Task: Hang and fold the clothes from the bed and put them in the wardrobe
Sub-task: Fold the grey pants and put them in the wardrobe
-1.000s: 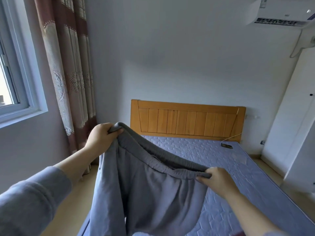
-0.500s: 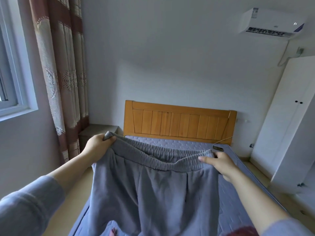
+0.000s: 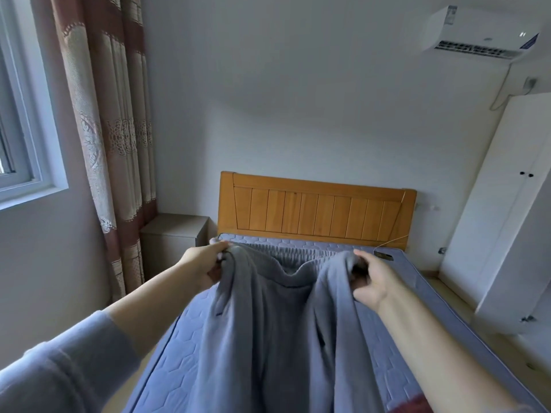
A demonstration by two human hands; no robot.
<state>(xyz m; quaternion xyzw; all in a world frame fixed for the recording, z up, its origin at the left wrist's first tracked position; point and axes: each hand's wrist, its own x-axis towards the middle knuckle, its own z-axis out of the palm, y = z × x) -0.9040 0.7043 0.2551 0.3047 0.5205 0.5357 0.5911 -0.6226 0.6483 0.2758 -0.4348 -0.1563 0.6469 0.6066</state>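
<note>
Grey sweatpants [image 3: 268,323] with an elastic waistband hang between my two hands above the bed [image 3: 396,293]. My left hand [image 3: 205,265] grips the left side of the waist, fingers curled round the cloth. At the right side my right hand [image 3: 372,278] grips a bunch of the fabric. The waistband sags in the middle and the legs drop out of view below. The white wardrobe [image 3: 507,210] stands at the right with its doors closed.
The bed has a blue quilted mattress and a wooden headboard [image 3: 316,210]. A dark phone [image 3: 384,256] with a cable lies near the headboard. A grey nightstand [image 3: 173,236], curtain [image 3: 110,129] and window are at the left. Something red [image 3: 417,403] shows at the bed's lower right.
Both hands have moved closer together, so the waistband went from taut to sagging, and the pants have moved toward the headboard. The view has tilted up slightly.
</note>
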